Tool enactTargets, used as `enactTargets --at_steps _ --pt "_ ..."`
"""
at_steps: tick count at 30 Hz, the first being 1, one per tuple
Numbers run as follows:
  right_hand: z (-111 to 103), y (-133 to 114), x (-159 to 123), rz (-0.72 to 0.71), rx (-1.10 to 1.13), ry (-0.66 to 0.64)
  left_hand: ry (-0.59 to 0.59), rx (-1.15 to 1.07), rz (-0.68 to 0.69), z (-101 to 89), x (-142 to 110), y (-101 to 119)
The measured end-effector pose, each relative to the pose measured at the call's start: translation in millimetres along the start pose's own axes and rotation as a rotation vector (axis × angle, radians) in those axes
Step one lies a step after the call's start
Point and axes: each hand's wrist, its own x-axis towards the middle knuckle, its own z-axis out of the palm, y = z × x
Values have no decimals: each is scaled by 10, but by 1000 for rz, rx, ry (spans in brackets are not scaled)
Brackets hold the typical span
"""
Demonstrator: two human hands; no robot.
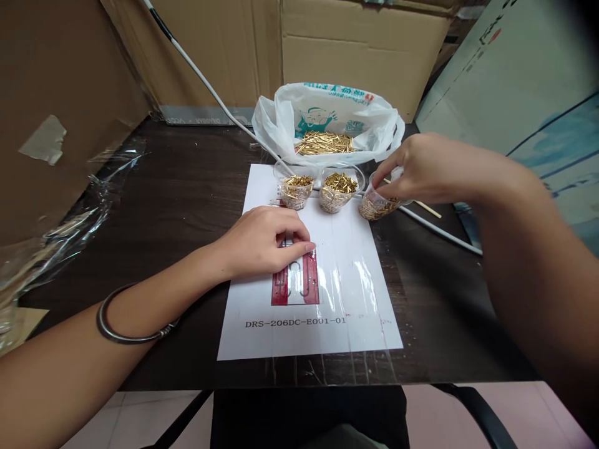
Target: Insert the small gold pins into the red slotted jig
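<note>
My left hand (pixel 269 240) rests on a white printed sheet (pixel 262 343), over the upper part of a small red and clear plate (pixel 294 287) with dark curved lines. Its thumb and index finger come together near the plate's top right corner; anything between them is hidden. My right hand (pixel 418 171) reaches down into the rightmost clear plastic cup (pixel 374 207), which is tilted and holds small brass-coloured pins. Its fingers are bent close together inside the rim, with the tips hidden. Two more clear cups, a left one (pixel 296 196) and a middle one (pixel 337 198), hold similar brass-coloured pieces.
Behind the cups, a white plastic bag (pixel 276 128) lies open with longer brass-coloured pins (pixel 325 143) inside. A white cable (pixel 210 87) runs behind the cups. Cardboard (pixel 219 56) walls the back and left of the dark table (pixel 178 181). Clear tape covers the sheet's right side.
</note>
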Motion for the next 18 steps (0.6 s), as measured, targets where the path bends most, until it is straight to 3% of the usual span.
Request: enactTargets --at_steps 4,8,13,15,18 --pt "72 10 20 25 24 103 15 -19 -13 -8 17 11" --pt "109 96 45 -61 12 119 35 -25 -16 -4 22 9" --pt "-10 118 -57 -30 -101 133 29 -30 -9 9 7 -7" --pt "-92 30 -170 -35 -83 245 28 -23 -4 12 4 -11" --pt "-125 -215 -341 -277 139 457 24 4 4 17 2 -17"
